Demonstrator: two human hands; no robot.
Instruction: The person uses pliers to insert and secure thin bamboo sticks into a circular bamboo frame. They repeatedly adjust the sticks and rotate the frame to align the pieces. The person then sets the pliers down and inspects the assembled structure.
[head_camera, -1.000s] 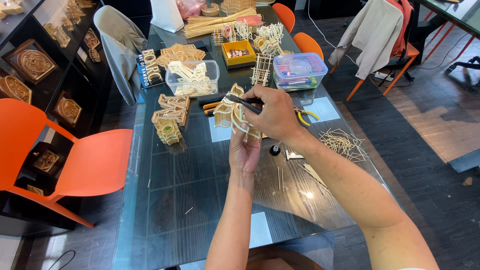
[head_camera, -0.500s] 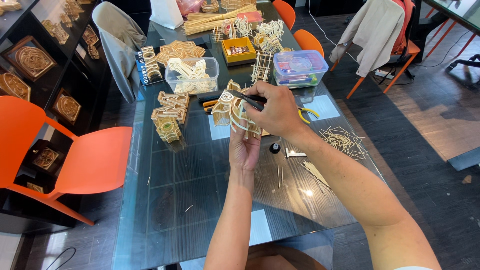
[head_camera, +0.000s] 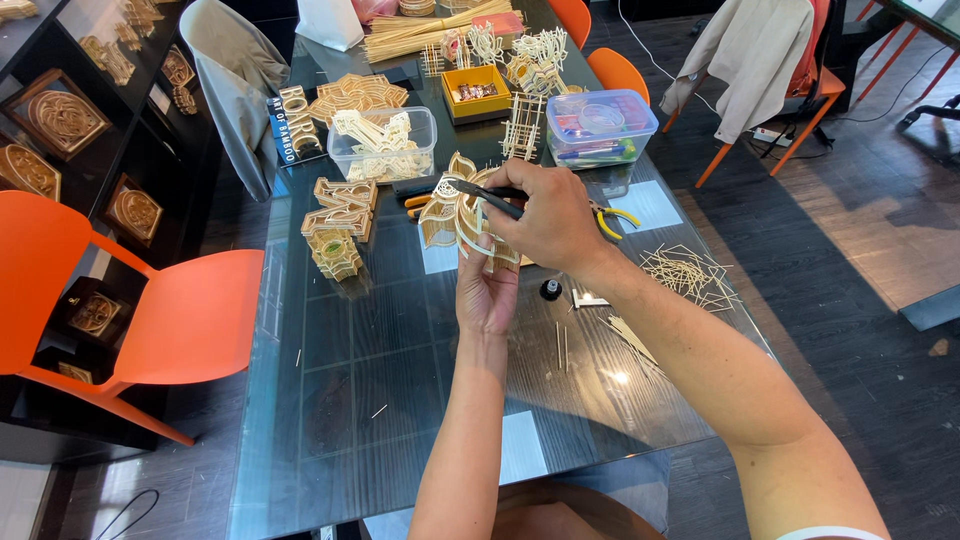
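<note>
My left hand (head_camera: 487, 293) holds up a pale bamboo-strip model (head_camera: 452, 213), a curved lattice shape, above the glass table (head_camera: 350, 400). My right hand (head_camera: 550, 225) grips a dark pair of pliers (head_camera: 485, 196) whose tip touches the top of the model. Both arms reach forward from the bottom of the view. My right hand covers part of the model.
Finished bamboo pieces (head_camera: 338, 230), a clear tub of parts (head_camera: 385, 145), a yellow box (head_camera: 476, 90) and a blue-lidded box (head_camera: 600, 125) stand further back. Yellow-handled cutters (head_camera: 612, 215) and loose sticks (head_camera: 690, 272) lie at right. An orange chair (head_camera: 170, 310) is at left.
Both hands with the model and pliers have stayed almost in place; the model has turned slightly in my left hand.
</note>
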